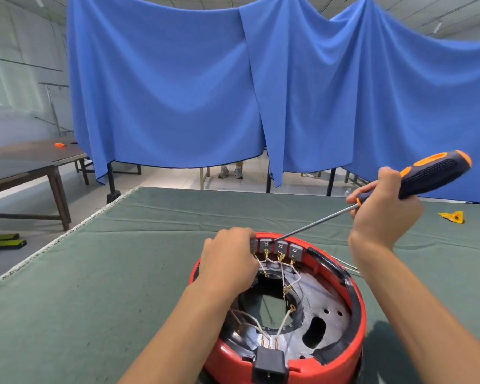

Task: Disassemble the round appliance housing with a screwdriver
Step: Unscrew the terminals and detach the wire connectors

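On the green cloth-covered table [150, 245] lies the round red plastic appliance housing [352, 314], open side up, near the front edge. The left hand [227, 259] grips its far rim beside the grey terminal blocks [280, 246]. The right hand [383, 206] holds the black-and-orange-handled screwdriver [427, 176], its tip touching one block.

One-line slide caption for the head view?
Left hand steadies red housing; right hand aims screwdriver tip at grey switch blocks.
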Demonstrator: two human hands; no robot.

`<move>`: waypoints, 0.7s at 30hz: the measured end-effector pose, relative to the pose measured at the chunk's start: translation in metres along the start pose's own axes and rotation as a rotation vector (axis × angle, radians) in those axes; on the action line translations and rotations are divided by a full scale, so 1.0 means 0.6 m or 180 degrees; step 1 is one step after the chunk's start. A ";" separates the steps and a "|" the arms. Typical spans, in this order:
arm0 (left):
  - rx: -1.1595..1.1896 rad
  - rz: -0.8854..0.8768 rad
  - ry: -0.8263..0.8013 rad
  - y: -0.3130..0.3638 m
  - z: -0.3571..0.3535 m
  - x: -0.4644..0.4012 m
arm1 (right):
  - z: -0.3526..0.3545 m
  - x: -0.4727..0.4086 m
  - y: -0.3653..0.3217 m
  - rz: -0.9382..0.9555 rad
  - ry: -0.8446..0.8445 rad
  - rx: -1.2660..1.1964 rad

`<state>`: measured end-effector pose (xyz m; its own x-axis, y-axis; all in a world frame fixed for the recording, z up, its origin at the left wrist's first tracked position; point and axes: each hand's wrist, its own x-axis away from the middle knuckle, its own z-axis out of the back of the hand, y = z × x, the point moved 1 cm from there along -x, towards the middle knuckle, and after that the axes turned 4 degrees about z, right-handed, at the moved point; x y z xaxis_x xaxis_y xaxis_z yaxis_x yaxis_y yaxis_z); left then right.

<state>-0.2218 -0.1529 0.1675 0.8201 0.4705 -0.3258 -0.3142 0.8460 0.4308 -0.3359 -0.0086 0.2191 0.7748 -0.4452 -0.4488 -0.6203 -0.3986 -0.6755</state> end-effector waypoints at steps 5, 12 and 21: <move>-0.0021 0.0031 -0.0025 -0.001 0.001 0.002 | -0.001 0.003 0.010 0.0021 -0.0086 0.0091; 0.0004 0.0005 -0.0015 0.002 0.004 0.003 | -0.006 -0.001 0.020 -0.0073 -0.0041 0.0049; -0.0041 -0.0008 -0.0036 0.001 0.003 0.002 | -0.006 -0.005 0.014 -0.0131 -0.0022 -0.0010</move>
<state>-0.2201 -0.1523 0.1691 0.8263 0.4654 -0.3172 -0.3181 0.8504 0.4191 -0.3442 -0.0134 0.2169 0.8006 -0.4229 -0.4246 -0.5882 -0.4191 -0.6916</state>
